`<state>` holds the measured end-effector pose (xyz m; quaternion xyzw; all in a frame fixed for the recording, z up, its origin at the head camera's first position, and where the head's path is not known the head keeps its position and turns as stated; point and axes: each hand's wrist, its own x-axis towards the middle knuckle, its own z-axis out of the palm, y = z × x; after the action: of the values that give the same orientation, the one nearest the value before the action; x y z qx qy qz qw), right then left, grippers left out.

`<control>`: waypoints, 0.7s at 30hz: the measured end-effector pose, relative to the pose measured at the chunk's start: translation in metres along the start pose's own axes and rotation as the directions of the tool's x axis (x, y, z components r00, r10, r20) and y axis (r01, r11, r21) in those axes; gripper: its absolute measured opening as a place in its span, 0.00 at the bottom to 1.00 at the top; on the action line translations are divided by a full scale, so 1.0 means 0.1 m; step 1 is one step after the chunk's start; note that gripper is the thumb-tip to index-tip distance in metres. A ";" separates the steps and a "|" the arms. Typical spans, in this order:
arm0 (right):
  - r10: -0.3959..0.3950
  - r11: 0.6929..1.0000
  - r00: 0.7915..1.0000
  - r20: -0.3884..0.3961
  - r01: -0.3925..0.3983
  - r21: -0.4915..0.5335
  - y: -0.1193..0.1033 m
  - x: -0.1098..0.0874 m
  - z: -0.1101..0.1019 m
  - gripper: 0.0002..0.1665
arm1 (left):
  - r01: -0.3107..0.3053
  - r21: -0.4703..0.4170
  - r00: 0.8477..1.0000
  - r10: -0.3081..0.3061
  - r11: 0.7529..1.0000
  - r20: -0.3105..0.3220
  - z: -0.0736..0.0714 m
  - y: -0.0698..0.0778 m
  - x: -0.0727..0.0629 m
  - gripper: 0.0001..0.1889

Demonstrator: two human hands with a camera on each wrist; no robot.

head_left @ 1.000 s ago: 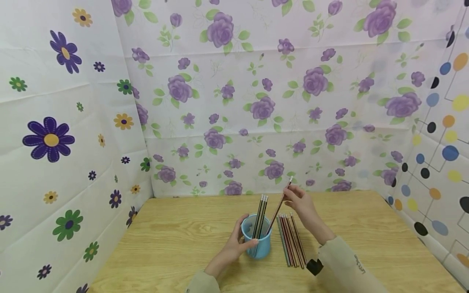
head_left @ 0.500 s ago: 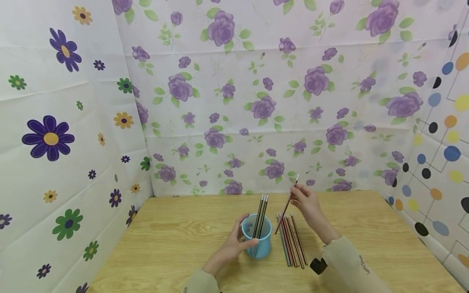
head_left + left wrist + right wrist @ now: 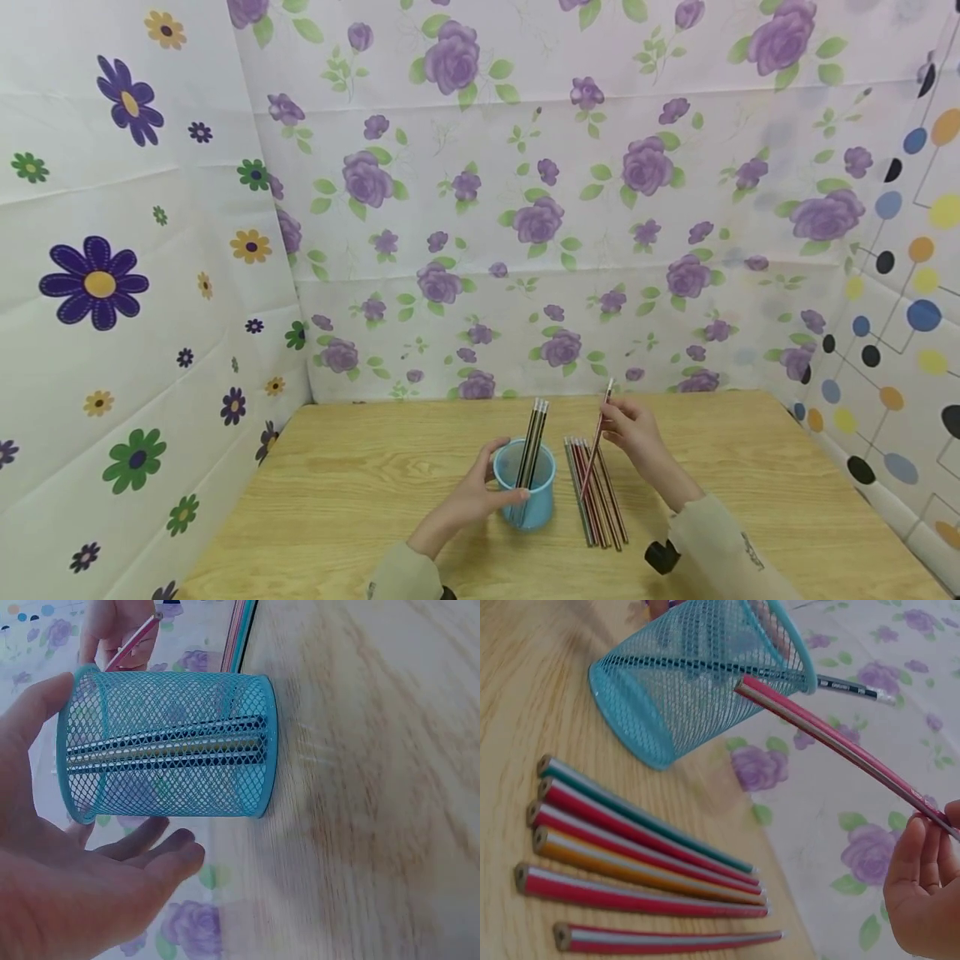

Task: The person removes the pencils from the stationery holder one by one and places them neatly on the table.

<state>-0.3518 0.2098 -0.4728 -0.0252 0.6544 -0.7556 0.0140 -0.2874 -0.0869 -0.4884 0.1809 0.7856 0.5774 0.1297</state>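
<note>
My left hand holds a light blue mesh pencil cup upright on the table, thumb over the near rim and fingers around its far left side. Inside lean several dark striped pencils, tops sticking out. Between thumb and fingertips, my right hand pinches a red pencil near its white-tipped upper end. That pencil slants down over a row of pencils lying right of the cup. Red, teal and yellow-orange ones show in the right wrist view, unsharpened ends towards the camera.
The wood-grain table extends around the cup on all sides. Behind it hangs a white cloth with purple roses. Patterned cloths also cover the left side and the right side.
The red pencil's lower end has come out of the cup's mouth and moved right, over the pencil row. My right hand went right, then down a little. The left hand stays on the cup.
</note>
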 end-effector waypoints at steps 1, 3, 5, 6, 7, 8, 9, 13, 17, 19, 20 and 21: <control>0.013 1.000 1.000 0.002 -0.012 -0.011 0.02 0.00 -0.02 0.06 | -0.005 0.013 1.000 0.005 1.000 -0.004 0.00 0.00 0.00 0.46; 0.042 0.998 0.999 0.013 -0.041 -0.038 0.05 0.00 -0.07 0.06 | -0.030 0.048 0.999 0.030 0.998 -0.011 0.00 0.00 0.01 0.46; 0.072 0.994 0.997 0.018 -0.071 -0.079 0.10 0.01 -0.12 0.09 | -0.067 0.087 0.998 0.068 0.994 -0.015 0.00 0.00 0.02 0.46; 0.090 0.991 0.996 0.017 -0.088 -0.096 0.12 0.01 -0.14 0.10 | -0.085 0.112 0.996 0.087 0.990 -0.018 0.01 0.00 0.02 0.46; 0.105 0.988 0.994 0.019 -0.102 -0.117 0.14 0.01 -0.16 0.12 | -0.101 0.136 0.994 0.105 0.985 -0.023 0.00 0.00 0.02 0.46; 0.118 0.983 0.993 0.023 -0.114 -0.145 0.16 0.02 -0.18 0.14 | -0.119 0.159 0.992 0.124 0.980 -0.027 0.00 0.00 0.02 0.46; 0.131 0.977 0.991 0.025 -0.125 -0.171 0.18 0.02 -0.20 0.17 | -0.134 0.179 0.990 0.141 0.975 -0.028 0.00 0.01 0.03 0.46; 0.168 0.955 0.986 0.017 -0.158 -0.253 0.27 0.04 -0.25 0.26 | -0.151 0.234 0.986 0.164 0.960 -0.039 0.01 0.04 0.02 0.46; 0.168 0.927 0.986 0.010 -0.154 -0.342 0.36 0.07 -0.31 0.25 | -0.152 0.268 0.985 0.169 0.951 -0.042 0.01 0.07 0.02 0.45; 0.158 0.907 0.987 0.000 -0.145 -0.394 0.40 0.08 -0.34 0.24 | -0.153 0.281 0.984 0.171 0.947 -0.042 0.01 0.07 0.01 0.44; 0.154 0.895 0.988 -0.002 -0.140 -0.424 0.43 0.09 -0.36 0.23 | -0.152 0.289 0.984 0.172 0.945 -0.042 0.02 0.07 0.01 0.44; 0.152 0.884 0.988 -0.012 -0.141 -0.445 0.46 0.09 -0.37 0.22 | -0.153 0.292 0.984 0.172 0.944 -0.042 0.02 0.07 0.01 0.45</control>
<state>-0.3634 0.2396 -0.5232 0.0131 0.8093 -0.5827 0.0724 -0.2866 -0.0828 -0.4821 0.2424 0.8475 0.4714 0.0274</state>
